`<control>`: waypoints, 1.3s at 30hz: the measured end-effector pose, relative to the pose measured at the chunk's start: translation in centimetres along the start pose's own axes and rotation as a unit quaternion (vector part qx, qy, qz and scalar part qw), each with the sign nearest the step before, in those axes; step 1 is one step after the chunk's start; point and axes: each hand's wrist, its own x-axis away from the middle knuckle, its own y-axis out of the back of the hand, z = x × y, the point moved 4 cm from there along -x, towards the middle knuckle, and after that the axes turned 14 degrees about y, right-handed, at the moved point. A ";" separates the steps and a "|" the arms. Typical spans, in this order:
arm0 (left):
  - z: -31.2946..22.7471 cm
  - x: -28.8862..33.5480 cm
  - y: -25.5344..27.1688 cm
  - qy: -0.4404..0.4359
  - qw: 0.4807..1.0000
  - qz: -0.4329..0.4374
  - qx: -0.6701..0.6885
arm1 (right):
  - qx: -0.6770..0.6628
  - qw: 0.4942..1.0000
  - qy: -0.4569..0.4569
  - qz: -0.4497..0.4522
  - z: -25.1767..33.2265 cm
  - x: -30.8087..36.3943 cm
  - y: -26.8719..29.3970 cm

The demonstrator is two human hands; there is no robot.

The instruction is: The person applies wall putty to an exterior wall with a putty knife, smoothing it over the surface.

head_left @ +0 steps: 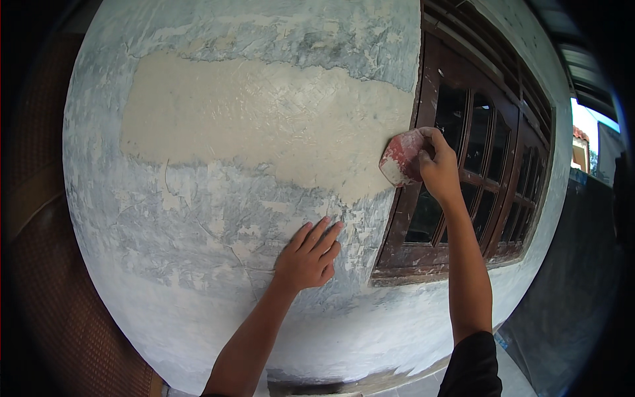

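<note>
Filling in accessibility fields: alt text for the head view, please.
A person's right hand holds a red, pale-smeared scraper at the right end of a broad cream patch on a mottled grey-white wall, beside a dark wooden window. The left hand is spread against the wall below the patch.

A black sleeve (471, 370) is worn on the right arm (468, 278); beyond the sleeve, the right hand (442, 171) is seen bare, with short fingernails.
</note>
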 end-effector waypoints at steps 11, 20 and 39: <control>-0.1 0.1 -0.1 -0.003 1.000 -0.004 0.004 | -0.041 0.993 -0.069 -0.089 -0.8 1.1 1.3; -0.1 0.0 -0.1 -0.004 1.000 -0.004 0.004 | -0.048 0.994 -0.041 -0.089 -0.5 0.4 2.1; -0.1 0.0 0.2 -0.006 1.000 -0.009 0.011 | -0.074 0.993 -0.071 -0.054 -1.1 2.1 0.7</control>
